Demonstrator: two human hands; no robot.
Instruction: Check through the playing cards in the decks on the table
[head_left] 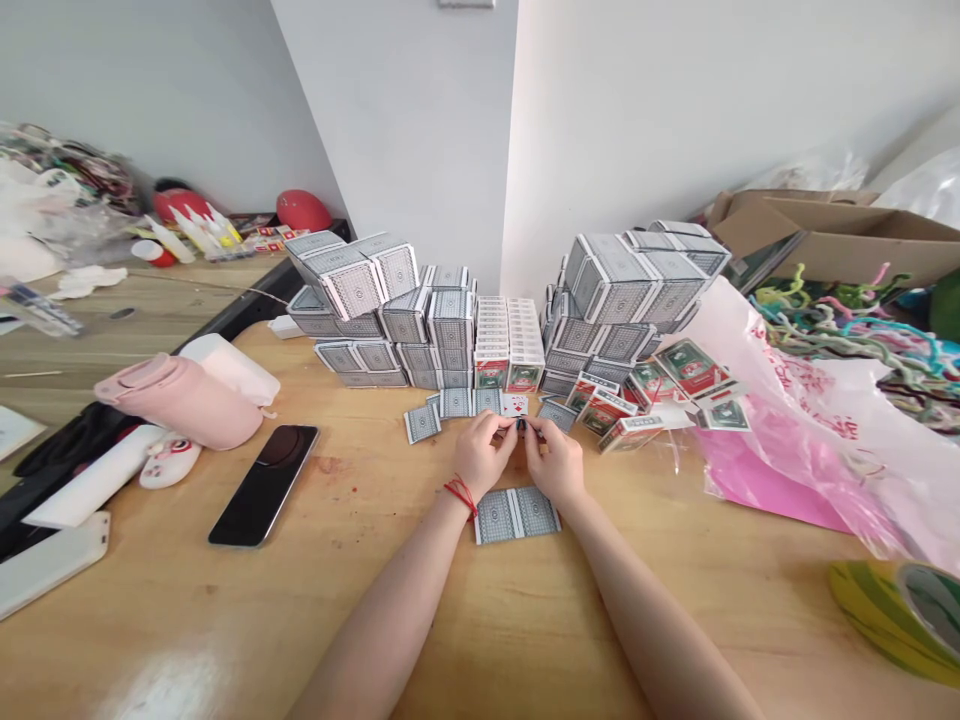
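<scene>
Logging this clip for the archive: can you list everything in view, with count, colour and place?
wrapped card packs: many, grey-patterned, stacked at table's back
open card boxes: several, red-green, right of stacks
loose cards: two, grey-backed, below hands; more ahead
phone: one, black, left
bottle: one, pink, lying left
plastic bag: one, pink, right
cardboard box: one, brown, back right
table: one, wooden
left hand: red wrist string, pinching small item
right hand: pinching same small item
</scene>
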